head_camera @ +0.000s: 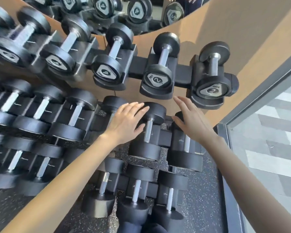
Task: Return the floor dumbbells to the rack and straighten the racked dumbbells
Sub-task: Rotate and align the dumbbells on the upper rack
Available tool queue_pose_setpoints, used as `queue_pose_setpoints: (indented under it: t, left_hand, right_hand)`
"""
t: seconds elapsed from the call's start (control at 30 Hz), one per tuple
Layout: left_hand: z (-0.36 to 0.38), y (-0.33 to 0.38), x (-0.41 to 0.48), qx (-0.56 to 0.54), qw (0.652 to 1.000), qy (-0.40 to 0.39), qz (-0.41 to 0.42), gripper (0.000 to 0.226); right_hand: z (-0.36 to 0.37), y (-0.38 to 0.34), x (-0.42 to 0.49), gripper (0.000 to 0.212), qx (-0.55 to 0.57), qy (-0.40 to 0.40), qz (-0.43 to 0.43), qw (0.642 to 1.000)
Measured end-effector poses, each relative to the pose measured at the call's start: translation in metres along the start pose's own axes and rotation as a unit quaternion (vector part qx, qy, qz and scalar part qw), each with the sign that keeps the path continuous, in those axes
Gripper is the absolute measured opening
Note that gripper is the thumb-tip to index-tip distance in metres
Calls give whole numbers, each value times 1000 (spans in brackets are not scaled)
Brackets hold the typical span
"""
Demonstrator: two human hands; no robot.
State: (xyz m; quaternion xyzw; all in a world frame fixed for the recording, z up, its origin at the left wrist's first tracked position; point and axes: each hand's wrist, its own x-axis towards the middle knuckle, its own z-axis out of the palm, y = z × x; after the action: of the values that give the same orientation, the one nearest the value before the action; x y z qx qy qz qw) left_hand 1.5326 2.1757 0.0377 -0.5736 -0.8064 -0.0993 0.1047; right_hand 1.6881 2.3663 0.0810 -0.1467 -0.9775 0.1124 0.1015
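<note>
Head view, looking down.

- A black three-tier steel rack (183, 73) is seen from above, with dumbbells seated in cradles on every tier. The left-hand rows are blurred and cut off by the frame edge.
- The left hand (129, 121) is laid flat, fingers straight and spread, over the rear head of a black round-headed dumbbell with a chrome handle (148, 130) on the middle tier. The neighbouring dumbbell on its left is largely hidden under hand and wrist.
- The right hand (190, 118) is held wide, with nothing gripped, over the rear head of the end middle-tier black dumbbell (186, 143). Contact cannot be told.
- On the top tier, "2" is read on two small black dumbbells (158, 79); labels further left are illegible.
- The lowest tier is partly covered by dark-trousered legs (141, 222).
</note>
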Motion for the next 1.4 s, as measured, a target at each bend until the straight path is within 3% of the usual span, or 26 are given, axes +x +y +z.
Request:
queue_pose_setpoints:
  t: [0.3, 0.47, 0.6, 0.77, 0.9, 1.0, 1.07, 1.17, 1.27, 1.4]
  left_hand:
    - [24, -53, 76, -41, 998, 33, -19, 60]
    - [57, -85, 126, -141, 988, 46, -31, 65]
    - [76, -103, 157, -243, 968, 37, -59, 67]
    - [93, -106, 177, -389, 915, 50, -90, 47]
    - [92, -105, 182, -381, 921, 62, -47, 41]
    - [76, -108, 189, -293, 950, 96, 46, 43]
    - [67, -110, 192, -256, 959, 108, 55, 46]
    - [62, -108, 190, -313, 945, 92, 6, 42]
    - [69, -109, 186, -391, 920, 15, -7, 44]
    - [68, -108, 185, -388, 921, -19, -42, 44]
  right_hand:
    - [0, 17, 91, 60, -40, -8, 21, 999]
    - [7, 24, 144, 56, -72, 1, 56, 996]
    - [19, 25, 173, 56, -78, -14, 87, 993]
    - [27, 29, 179, 38, -25, 33, 115, 993]
    - [33, 42, 170, 36, 40, 52, 154, 986]
    - [47, 46, 160, 33, 175, 78, 176, 965]
    - [53, 49, 158, 31, 211, 74, 180, 958]
    - [48, 54, 160, 35, 149, 68, 159, 974]
    - [41, 47, 164, 49, 68, 65, 117, 989]
    - [38, 44, 169, 38, 101, 78, 148, 981]
